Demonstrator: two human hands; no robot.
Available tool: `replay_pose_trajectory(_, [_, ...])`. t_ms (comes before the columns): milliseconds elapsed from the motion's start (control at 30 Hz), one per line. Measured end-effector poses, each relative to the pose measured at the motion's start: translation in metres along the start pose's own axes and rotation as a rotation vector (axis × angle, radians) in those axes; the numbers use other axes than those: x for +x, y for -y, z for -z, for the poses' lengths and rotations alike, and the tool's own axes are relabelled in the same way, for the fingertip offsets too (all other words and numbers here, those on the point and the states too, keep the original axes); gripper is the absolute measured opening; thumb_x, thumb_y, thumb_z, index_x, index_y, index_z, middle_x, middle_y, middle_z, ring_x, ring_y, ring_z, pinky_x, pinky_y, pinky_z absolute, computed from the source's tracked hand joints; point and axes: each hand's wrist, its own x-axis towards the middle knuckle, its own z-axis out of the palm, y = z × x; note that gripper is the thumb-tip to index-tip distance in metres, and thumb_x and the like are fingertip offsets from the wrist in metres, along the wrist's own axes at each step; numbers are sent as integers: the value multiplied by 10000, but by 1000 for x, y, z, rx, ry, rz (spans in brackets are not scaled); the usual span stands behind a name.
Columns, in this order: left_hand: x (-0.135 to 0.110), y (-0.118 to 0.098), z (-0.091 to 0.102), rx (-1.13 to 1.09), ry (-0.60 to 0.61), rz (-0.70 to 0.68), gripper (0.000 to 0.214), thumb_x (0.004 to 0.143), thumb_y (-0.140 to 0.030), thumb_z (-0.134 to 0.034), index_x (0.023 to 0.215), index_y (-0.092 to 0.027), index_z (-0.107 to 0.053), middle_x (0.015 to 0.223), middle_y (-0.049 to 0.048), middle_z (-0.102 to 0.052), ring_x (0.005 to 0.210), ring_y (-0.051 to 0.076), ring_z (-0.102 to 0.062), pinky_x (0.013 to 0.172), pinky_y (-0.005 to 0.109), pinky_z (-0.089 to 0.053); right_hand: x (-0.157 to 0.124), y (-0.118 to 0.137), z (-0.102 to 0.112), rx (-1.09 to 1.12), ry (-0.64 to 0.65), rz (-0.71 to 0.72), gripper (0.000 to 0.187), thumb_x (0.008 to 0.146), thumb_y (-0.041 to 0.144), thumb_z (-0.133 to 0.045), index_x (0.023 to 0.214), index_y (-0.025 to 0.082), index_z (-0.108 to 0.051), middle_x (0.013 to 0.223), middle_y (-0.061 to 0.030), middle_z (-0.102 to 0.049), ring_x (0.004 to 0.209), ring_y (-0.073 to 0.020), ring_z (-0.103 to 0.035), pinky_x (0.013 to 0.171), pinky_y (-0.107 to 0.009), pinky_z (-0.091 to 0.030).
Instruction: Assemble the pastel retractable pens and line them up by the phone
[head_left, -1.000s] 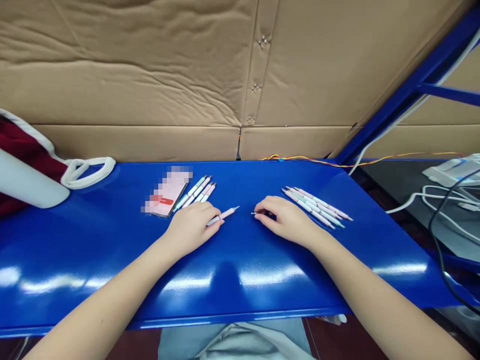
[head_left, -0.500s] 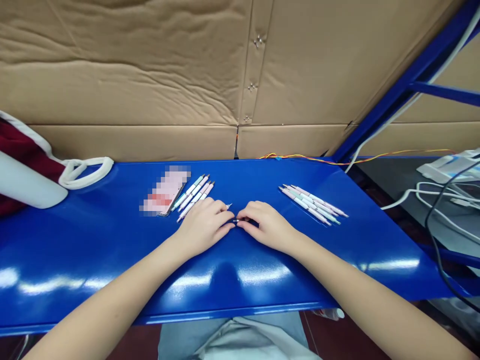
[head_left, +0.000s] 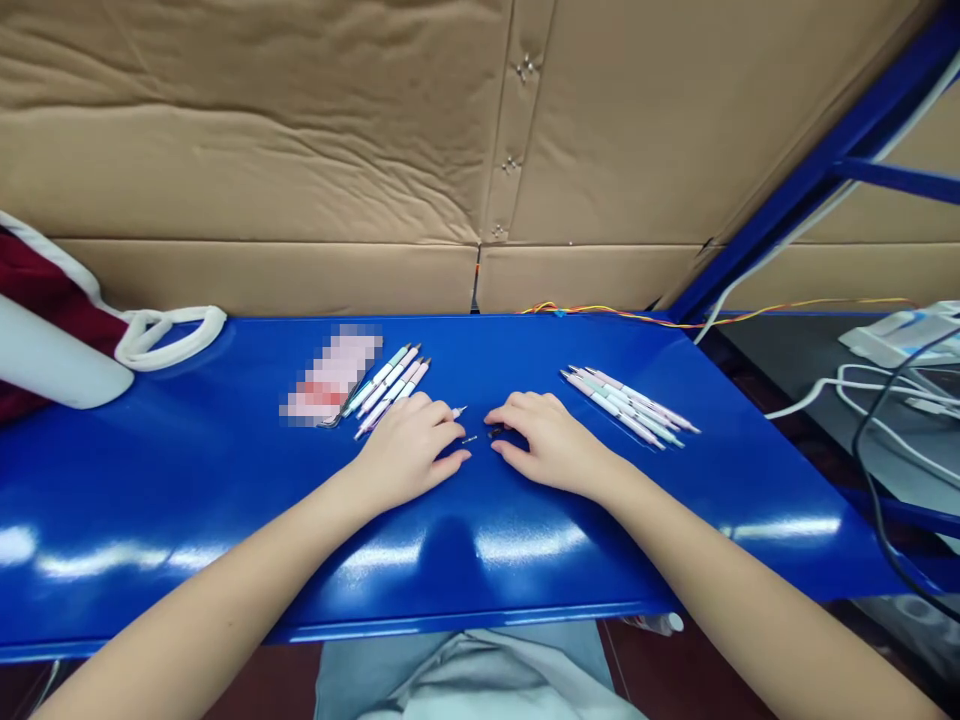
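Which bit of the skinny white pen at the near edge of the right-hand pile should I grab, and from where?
Try the middle of the skinny white pen, pinching across it from above and its near side. It lies slantwise, so pinching crossways should suit its narrow barrel. Bare, shiny blue tabletop borders its near side, while other pastel pens crowd its far side.

No lettering can be read.

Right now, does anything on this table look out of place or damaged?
Mildly: a small piece, too tiny to identify, shows by the left hand, apart from the left-side pens and right-side pens, which are neatly grouped. I see nothing spilled or plainly broken.
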Motion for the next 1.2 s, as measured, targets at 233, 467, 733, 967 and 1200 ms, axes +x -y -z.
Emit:
replay_pose_trajectory(233, [-9, 15, 22, 59, -2, 102, 269, 839, -425, -569, 901, -185, -673, 878, 67, -622, 839, 227, -542, 768, 374, -421, 2, 10, -8, -52, -68, 68, 219, 873, 285, -554, 1060, 210, -639, 936, -72, -553, 866, -204, -479, 765, -330, -329])
replay_pose_trajectory(467, [-12, 20, 19, 87, 85, 101, 201, 860, -339, -534, 830, -191, -668, 782, 49, -646, 770, 215, -571, 702, 348, -420, 9, 14, -17, -115, -102, 119, 187, 911, 244, -486, 874, 183, -659, 868, -70, -573, 804, -191, -457, 726, -327, -291])
replay_pose_trajectory(733, [-15, 18, 26, 21, 77, 127, 201, 882, -336, -513, 887, -216, -674, 784, 17, -687, 765, 188, -632, 723, 320, -420, 5, 1, -6, -2, -216, 31, 148, 904, 184, -460, 867, 175, -603, 806, -49, -648, 783, -185, -539, 782, -327, -326])
replay_pose_trajectory(967, [-15, 18, 26, 4, 68, 97, 212, 888, -344, -501, 891, -212, -668, 798, 20, -689, 761, 182, -632, 718, 308, -422, 6, 0, -8, -15, -215, 34, 157, 903, 181, -455, 873, 177, -608, 807, -51, -654, 791, -192, -545, 791, -333, -329])
replay_pose_trajectory(1200, [-16, 18, 27, 16, 86, 108, 193, 881, -336, -515, 895, -219, -668, 800, 15, -688, 769, 188, -633, 719, 310, -422, 5, -1, -6, -32, -216, 35, 153, 899, 179, -463, 866, 174, -612, 814, -54, -653, 796, -191, -545, 785, -329, -327])
